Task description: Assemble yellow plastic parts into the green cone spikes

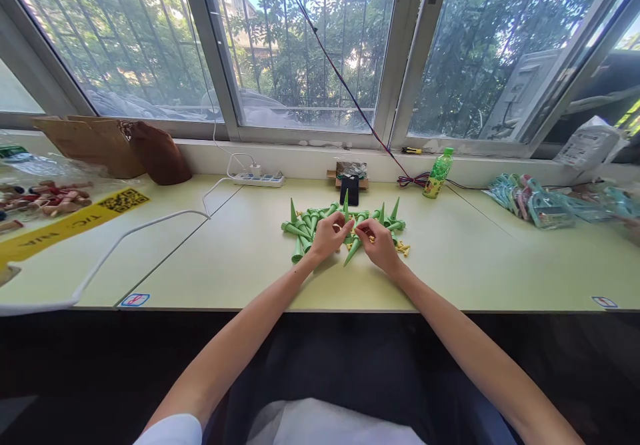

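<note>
Several green pointed cones (303, 230) lie heaped on the table, a few standing with their tips up. Small yellow pieces (403, 250) are scattered among and beside them. Over the middle of the heap, my left hand (330, 237) has its thumb and fingers pinched together. My right hand (379, 242) is likewise pinched, its fingertips almost meeting the left ones. Whatever sits between the fingertips is too small to make out. Just below the right fingers a green cone (353, 250) points toward me; whether the hand touches it I cannot tell.
Behind the heap are a black phone (349, 190) and a small open carton (351, 171). A green-capped bottle (439, 173) stands to the right, bagged plastic items (537, 202) beyond it. At left are a power strip (258, 179), a white cable (145, 230) and a brown bag (159, 155).
</note>
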